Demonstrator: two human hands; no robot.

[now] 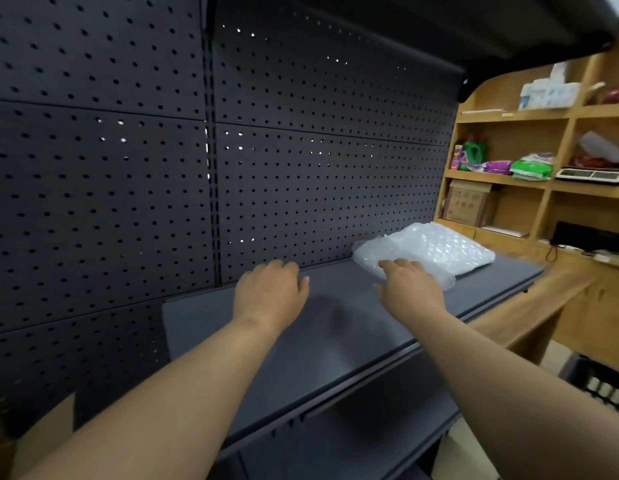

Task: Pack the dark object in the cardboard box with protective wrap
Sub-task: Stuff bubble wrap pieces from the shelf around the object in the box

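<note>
Two bare hands reach over a dark shelf [335, 341]. The left hand [270, 292] has loose fingers, holding nothing. The right hand [410, 285] touches the bubble wrap [436, 249] (at two o'clock), fingers fairly straight.

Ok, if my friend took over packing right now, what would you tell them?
Left hand: holds nothing, fingers loosely curled, over the dark shelf.
Right hand: reaching onto the bubble wrap at the shelf's right end; no firm grip visible.
The dark object isn't in view; a bit of cardboard shows at bottom left.
Done: nothing wrapped or packed.
Left: grab the wrap, wrap the object, box it.
</note>
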